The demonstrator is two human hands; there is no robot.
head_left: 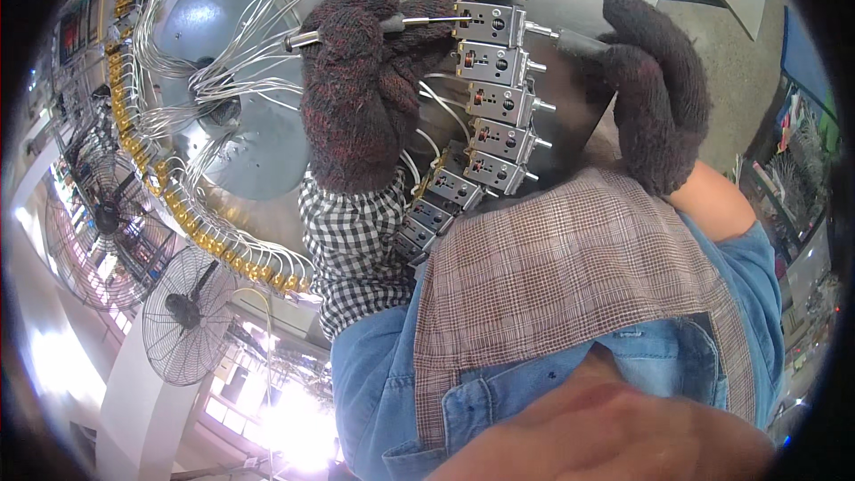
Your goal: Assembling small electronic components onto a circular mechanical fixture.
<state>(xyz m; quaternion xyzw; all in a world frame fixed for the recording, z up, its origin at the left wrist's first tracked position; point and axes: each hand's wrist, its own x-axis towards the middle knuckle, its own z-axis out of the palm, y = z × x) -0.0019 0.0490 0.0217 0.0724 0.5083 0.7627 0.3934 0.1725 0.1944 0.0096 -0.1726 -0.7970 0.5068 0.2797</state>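
**At the upper middle of the curved row, both hands meet at one unit**

On the near side of the grey disc (254, 156), I have the worked unit (490, 27) between my two gloved hands, second from the top among the row's full-face units. My left hand (356, 93) is closed around a screwdriver (392, 25), its thin shaft pointing right and its tip over the unit's face; I cannot tell whether it is seated. My right hand (659, 93) pinches the outer end of a clear sleeve (581, 43) that lines up with the unit's spindle (539, 30), one finger lifted off above it.

Below, more units (501, 102) curve down and left, their spindles pointing outward, close to my checked apron (570, 258). White wires (160, 49) fan across the disc, and gold fittings (205, 230) line the curved rim on the left. Beyond that rim I see two caged fans (184, 312).
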